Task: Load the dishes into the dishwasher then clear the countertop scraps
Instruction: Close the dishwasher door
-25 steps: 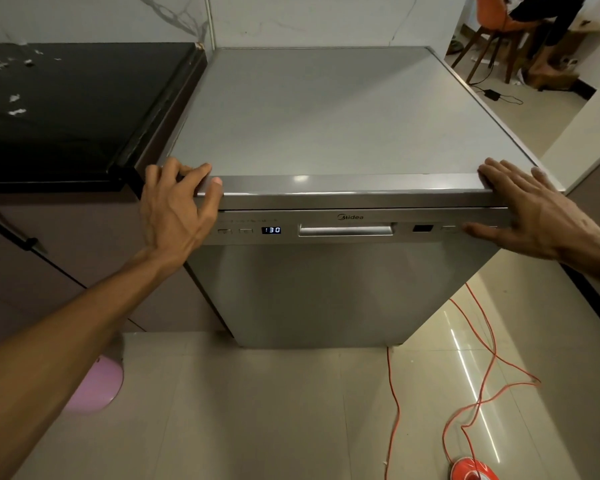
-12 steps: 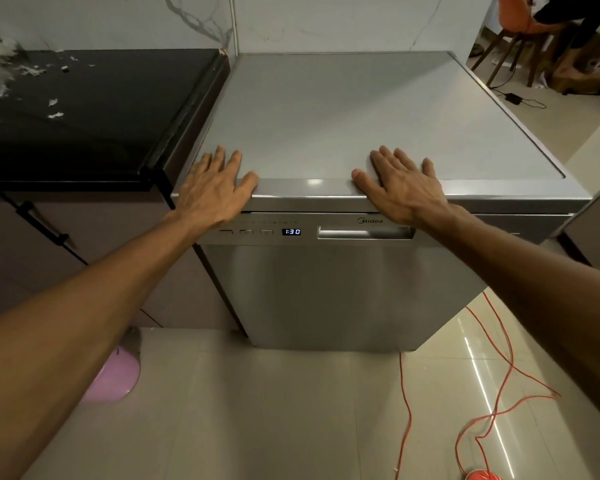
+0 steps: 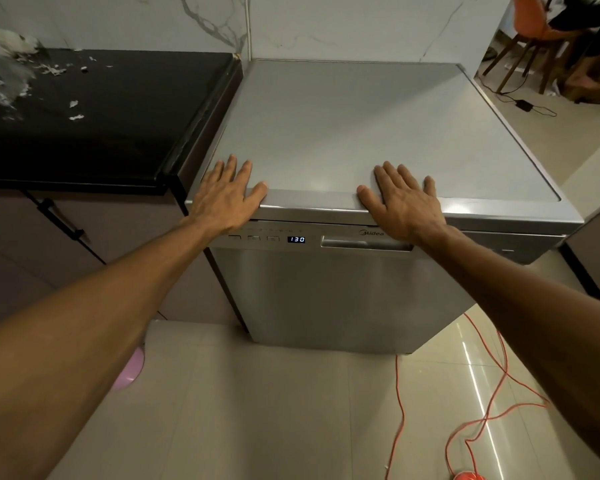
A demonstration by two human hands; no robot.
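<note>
A silver freestanding dishwasher (image 3: 343,299) stands in front of me with its door closed and its display reading 1:30. My left hand (image 3: 224,195) lies flat on the front left edge of its top, fingers straight. My right hand (image 3: 404,199) lies flat on the front edge near the middle, above the door handle (image 3: 366,243). To the left is the black countertop (image 3: 111,133) with small white scraps (image 3: 73,109) scattered on it. No dishes are in view.
A crumpled white and clear heap (image 3: 4,64) sits at the countertop's far left. A red cable (image 3: 492,393) loops across the tiled floor at the right. A pink object (image 3: 132,370) lies on the floor under my left arm. Chairs stand at the far right.
My right hand moved from the dishwasher's right front corner to the middle of the front edge. My left hand shifted from gripping the left corner to lying flat on top.
</note>
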